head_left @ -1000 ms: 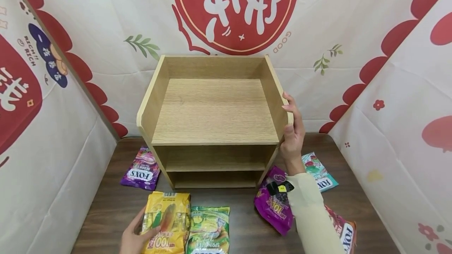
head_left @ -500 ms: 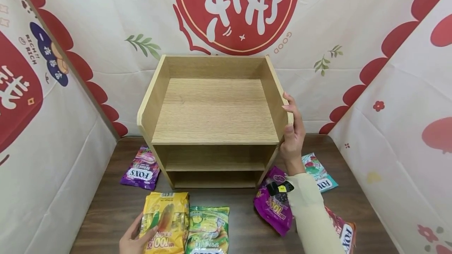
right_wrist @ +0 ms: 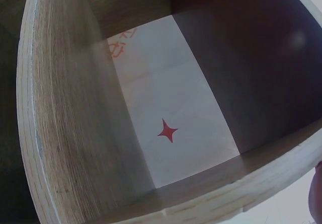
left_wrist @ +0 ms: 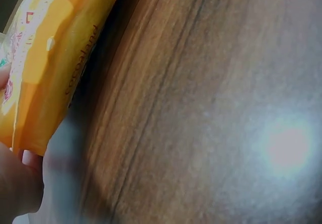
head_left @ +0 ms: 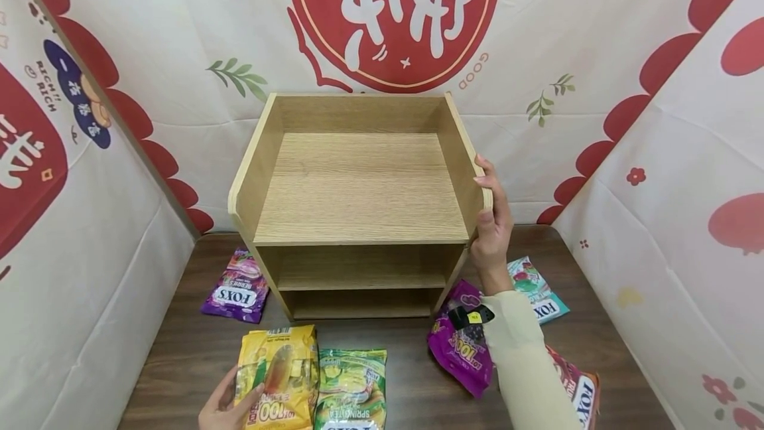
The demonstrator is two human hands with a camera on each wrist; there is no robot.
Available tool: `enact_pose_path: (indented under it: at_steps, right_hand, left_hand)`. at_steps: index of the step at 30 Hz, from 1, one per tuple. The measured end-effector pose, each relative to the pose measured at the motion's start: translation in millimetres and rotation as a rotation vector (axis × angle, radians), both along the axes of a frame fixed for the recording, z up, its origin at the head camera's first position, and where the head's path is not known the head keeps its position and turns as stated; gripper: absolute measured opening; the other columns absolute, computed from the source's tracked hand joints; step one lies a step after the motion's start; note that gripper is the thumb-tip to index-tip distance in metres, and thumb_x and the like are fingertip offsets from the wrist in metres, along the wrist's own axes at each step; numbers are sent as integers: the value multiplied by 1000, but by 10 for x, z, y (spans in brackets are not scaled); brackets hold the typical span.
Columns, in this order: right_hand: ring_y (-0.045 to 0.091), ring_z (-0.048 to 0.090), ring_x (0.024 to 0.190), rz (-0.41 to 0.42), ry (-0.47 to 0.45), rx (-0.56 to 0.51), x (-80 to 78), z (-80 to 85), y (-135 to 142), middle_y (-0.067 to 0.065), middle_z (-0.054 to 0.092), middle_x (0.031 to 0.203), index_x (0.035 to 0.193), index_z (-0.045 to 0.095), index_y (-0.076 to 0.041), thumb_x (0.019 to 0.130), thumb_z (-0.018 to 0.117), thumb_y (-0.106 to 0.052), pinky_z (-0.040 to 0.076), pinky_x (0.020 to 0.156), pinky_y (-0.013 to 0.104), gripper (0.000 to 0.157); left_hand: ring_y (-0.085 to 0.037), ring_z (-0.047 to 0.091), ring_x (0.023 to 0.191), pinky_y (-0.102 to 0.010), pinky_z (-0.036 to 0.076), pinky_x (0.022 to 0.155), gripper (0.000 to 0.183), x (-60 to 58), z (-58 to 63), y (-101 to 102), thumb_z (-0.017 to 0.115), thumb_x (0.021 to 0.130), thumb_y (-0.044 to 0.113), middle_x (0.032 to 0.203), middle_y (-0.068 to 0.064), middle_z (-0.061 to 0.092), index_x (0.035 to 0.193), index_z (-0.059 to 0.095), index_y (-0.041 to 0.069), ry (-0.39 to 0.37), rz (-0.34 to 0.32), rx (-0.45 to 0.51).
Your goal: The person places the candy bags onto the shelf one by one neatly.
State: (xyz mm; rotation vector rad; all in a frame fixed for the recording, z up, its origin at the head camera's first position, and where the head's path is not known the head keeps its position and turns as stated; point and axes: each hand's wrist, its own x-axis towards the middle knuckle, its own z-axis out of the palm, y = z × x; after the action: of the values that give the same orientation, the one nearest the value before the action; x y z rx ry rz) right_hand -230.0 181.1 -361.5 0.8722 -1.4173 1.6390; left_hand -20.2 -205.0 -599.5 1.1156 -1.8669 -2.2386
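Observation:
In the head view my left hand (head_left: 225, 405) grips the left edge of a yellow LOT 100 candy bag (head_left: 285, 367), with the thumb over its front. The left wrist view shows this yellow bag (left_wrist: 65, 68) tilted over the wooden tabletop, the hand (left_wrist: 19, 181) at its lower end. A light wooden shelf unit (head_left: 364, 184) stands at the middle of the table. Its right side panel is held by my right hand (head_left: 494, 234), fingers outside and thumb at the front edge. The right wrist view looks along the shelf's wooden boards (right_wrist: 75, 113), one fingertip (right_wrist: 317, 194) at the edge.
A green Spring Tea bag (head_left: 351, 390) lies beside the yellow one. A purple Berries bag (head_left: 239, 287) is left of the shelf. On the right lie a purple LOT 100 bag (head_left: 459, 350), a teal FOX'S bag (head_left: 537, 290) and a red FOX'S bag (head_left: 575, 383). Printed cloth walls surround the table.
My left hand and the yellow bag have shifted slightly left and toward me. The right hand keeps its hold on the shelf panel. The head view has moved a little.

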Motion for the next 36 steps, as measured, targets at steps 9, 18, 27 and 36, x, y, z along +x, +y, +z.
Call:
enact_pose_path:
  at_steps: [9,18,27,36]
  right_hand:
    - [42,31,132,6,6,-13,-42,-46,40,24,42,140,115,47,10,91,57,-49,30,105,48,64]
    - [43,30,134,2,11,5,89,94,-33,24,43,140,116,47,12,92,56,-48,30,107,48,65]
    - [43,30,133,4,19,6,25,24,26,25,42,140,116,47,12,92,56,-48,32,106,47,65]
    - [44,31,132,-6,27,14,88,92,-40,26,43,139,115,47,12,93,55,-47,30,106,48,63]
  left_hand:
    - [-23,70,72,-41,59,63,101,-13,78,83,92,58,29,92,-3,70,142,42,2,36,42,-51]
    - [-24,70,72,-41,59,62,97,22,130,166,92,56,29,94,-6,70,138,48,2,71,70,-82]
    - [-26,69,72,-41,59,62,118,30,182,159,92,42,45,93,-8,70,141,44,3,26,18,-75]
    - [-29,70,76,-45,58,65,111,69,327,130,90,50,44,98,-3,69,144,43,8,38,-11,-36]
